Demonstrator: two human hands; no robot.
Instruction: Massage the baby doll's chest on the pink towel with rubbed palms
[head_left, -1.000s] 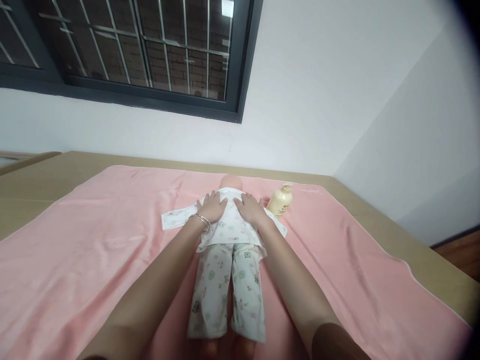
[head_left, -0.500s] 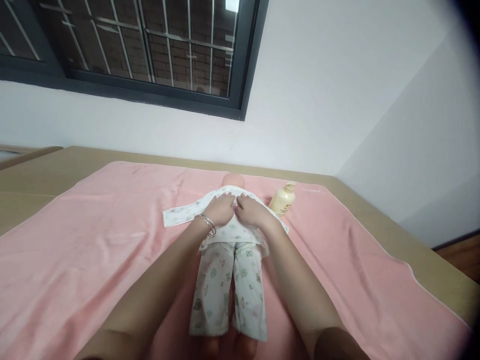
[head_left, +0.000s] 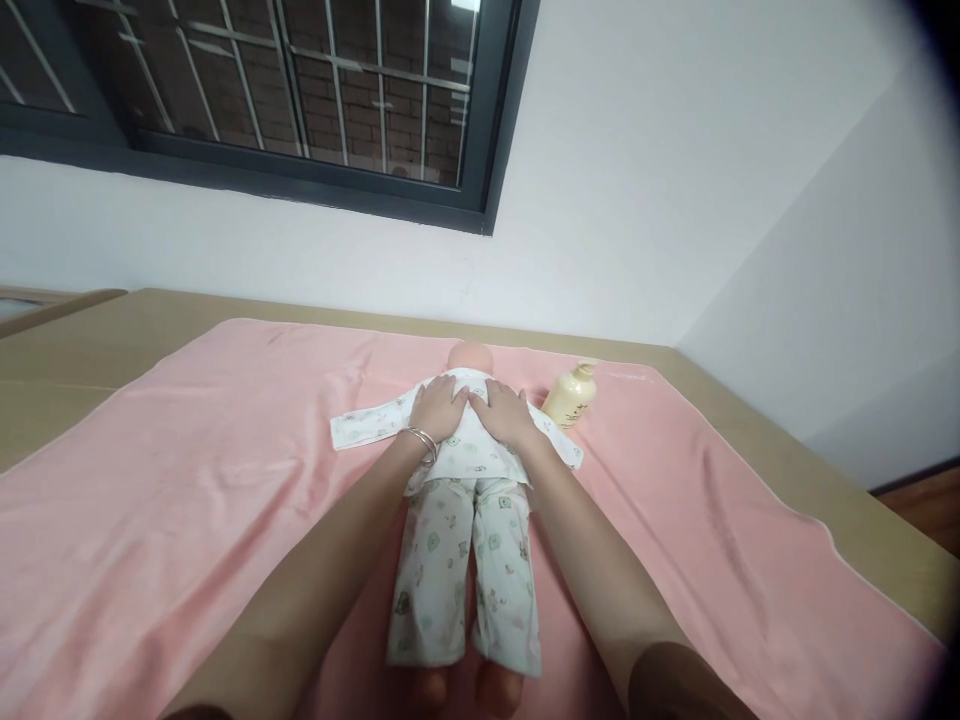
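Note:
A baby doll lies on a pink sheet, head toward the wall, dressed in a white printed top and matching trousers. My left hand, with silver bangles at its wrist, rests flat on the left side of the doll's upper body. On the right side of it lies my right hand, also flat with fingers stretched out. The two thumbs come close together at the middle. Both hands hold nothing. The doll's bare feet show below the trouser legs.
A pale yellow pump bottle stands on the sheet beside the doll's right sleeve. The pink sheet lies wrinkled over a wooden surface. Behind are a white wall and a dark-framed window with bars.
Both hands have moved apart from the middle of the doll's back toward its sides, and the fingers now lie flatter. The doll and bottle appear slightly shifted in view.

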